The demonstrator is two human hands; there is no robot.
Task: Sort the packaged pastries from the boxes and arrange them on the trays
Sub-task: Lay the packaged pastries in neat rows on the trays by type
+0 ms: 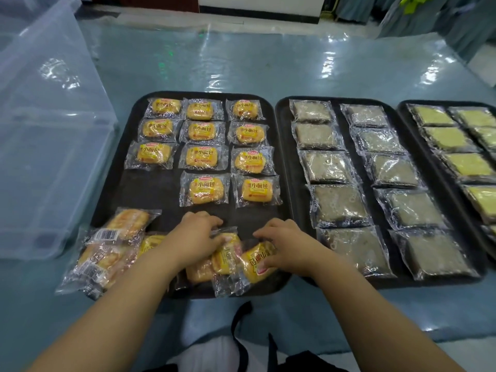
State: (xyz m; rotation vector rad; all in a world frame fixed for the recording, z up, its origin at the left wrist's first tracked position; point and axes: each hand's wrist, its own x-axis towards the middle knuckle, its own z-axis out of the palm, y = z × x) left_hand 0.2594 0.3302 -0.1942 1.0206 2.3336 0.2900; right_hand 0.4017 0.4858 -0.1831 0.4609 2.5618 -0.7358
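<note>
Your left hand and right hand each grip a bread packet in the loose pile at the near edge of the left tray; they look light, soft and slippery, so hold the crimped film ends, not the bun.

Three trays, eleven laid-out bun packs, ten brown packs

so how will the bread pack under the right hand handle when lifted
Probably light and soft: the yellow bread pack under the right hand looks like a puffy bun. Its glossy clear wrapper is likely slippery, and the loose sealed edges would flop. Hard squeezing might squash it.
</note>
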